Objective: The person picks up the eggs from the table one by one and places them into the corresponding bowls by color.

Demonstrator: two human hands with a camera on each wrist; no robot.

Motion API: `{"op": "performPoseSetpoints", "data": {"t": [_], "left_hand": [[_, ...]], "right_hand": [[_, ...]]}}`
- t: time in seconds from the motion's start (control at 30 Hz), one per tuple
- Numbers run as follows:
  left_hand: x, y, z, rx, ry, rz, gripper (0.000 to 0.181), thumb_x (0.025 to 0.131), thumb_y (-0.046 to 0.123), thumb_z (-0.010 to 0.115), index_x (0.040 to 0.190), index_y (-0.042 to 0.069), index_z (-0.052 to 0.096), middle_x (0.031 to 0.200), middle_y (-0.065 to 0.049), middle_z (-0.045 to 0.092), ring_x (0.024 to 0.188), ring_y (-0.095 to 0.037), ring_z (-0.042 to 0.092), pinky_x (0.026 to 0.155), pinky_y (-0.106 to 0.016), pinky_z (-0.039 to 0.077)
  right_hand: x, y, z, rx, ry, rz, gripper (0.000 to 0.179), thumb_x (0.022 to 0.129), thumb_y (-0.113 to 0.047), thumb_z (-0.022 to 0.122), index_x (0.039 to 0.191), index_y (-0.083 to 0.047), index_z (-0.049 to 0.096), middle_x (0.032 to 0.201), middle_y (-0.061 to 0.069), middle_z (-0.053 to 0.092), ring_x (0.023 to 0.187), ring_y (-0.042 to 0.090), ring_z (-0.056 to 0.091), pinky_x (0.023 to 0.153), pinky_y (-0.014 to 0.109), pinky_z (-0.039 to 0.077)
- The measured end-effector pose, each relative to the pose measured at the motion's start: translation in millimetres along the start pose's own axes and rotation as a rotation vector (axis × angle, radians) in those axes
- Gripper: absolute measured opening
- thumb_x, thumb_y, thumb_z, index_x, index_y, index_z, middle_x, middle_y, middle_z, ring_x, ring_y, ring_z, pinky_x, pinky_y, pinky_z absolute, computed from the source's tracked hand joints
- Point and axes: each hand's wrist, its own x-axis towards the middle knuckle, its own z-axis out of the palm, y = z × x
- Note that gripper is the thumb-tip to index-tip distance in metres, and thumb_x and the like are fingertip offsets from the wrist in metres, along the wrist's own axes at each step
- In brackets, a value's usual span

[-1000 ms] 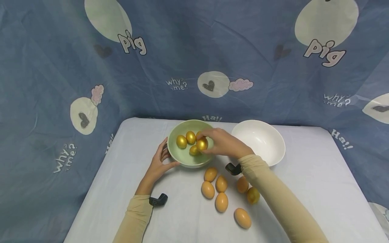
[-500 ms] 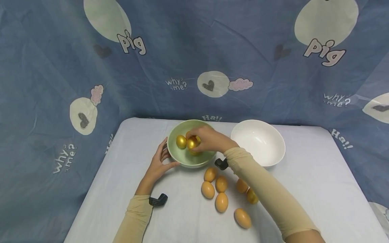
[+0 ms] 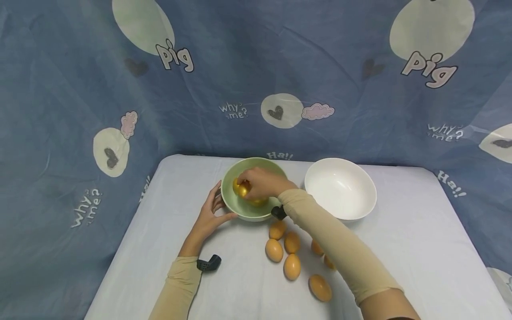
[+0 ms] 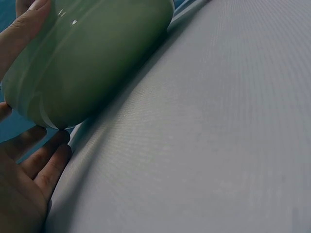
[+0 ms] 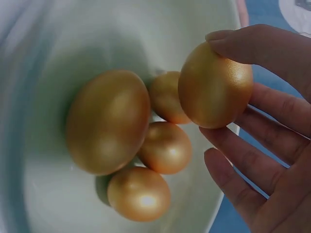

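My left hand [image 3: 208,218] holds the side of a pale green bowl [image 3: 250,214], thumb in front and fingers round the left. The left wrist view shows the thumb on the wall and fingertips touching low on the bowl [image 4: 92,53]. Inside the bowl, my right hand [image 3: 266,183] pinches a golden egg [image 5: 215,86] between thumb and fingers. Below and beside it lie several more golden eggs; one [image 5: 108,121] looks largest in the right wrist view. From the head view my right hand hides most of them.
A white bowl [image 3: 340,189] stands to the right, behind the right sleeve [image 3: 340,242]. Several brown eggs [image 3: 292,266] lie on the white-covered table [image 3: 240,275] in front of the bowls. The sleeve partly covers another egg [image 3: 329,262]. A blue printed cloth [image 3: 240,66] hangs behind.
My right hand has moved left across the green bowl with the golden egg still pinched. The right sleeve now covers more of the eggs on the table. My left hand has stayed put.
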Motion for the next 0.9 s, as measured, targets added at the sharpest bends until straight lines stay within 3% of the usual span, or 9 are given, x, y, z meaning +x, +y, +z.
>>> {"op": "performPoseSetpoints", "data": {"t": [0.17,0.37,0.57,0.9], "left_hand": [[-0.5,1.5,0.3,0.009,-0.001,-0.005,0.113,0.082,0.01,0.088,0.166,0.033,0.016,0.171,-0.002,0.027,0.149,-0.031,0.044,0.118,-0.019,0.045],[-1.1,5.4,0.0,0.016,0.003,-0.01,0.114,0.081,0.008,0.089,0.166,0.028,0.016,0.171,-0.005,0.027,0.149,-0.034,0.044,0.123,-0.039,0.043],[-1.0,1.6,-0.7,0.012,0.009,-0.011,0.115,0.08,0.01,0.089,0.166,0.032,0.016,0.171,-0.002,0.027,0.148,-0.032,0.045,0.12,-0.027,0.045],[-0.8,1.3,-0.8,0.004,0.003,-0.02,0.114,0.081,0.009,0.089,0.165,0.035,0.016,0.171,-0.001,0.026,0.149,-0.031,0.045,0.12,-0.027,0.045]], "right_hand": [[9.6,-0.2,5.8,-0.006,-0.036,0.005,0.042,0.085,-0.017,0.08,0.126,-0.012,0.073,0.119,-0.001,0.075,0.102,0.013,0.066,0.1,0.028,0.057],[17.5,-2.8,9.3,-0.033,-0.064,0.004,0.037,0.084,-0.017,0.081,0.12,-0.012,0.075,0.107,-0.003,0.075,0.093,0.012,0.063,0.091,0.025,0.056],[20.0,-11.3,10.3,-0.09,-0.101,0.058,0.028,0.082,-0.019,0.083,0.108,-0.014,0.076,0.096,-0.003,0.072,0.087,0.014,0.06,0.078,0.028,0.056],[19.5,-13.4,22.9,-0.149,-0.147,0.108,0.031,0.084,-0.021,0.082,0.113,-0.015,0.076,0.099,-0.004,0.068,0.082,0.015,0.06,0.068,0.027,0.053]]}}
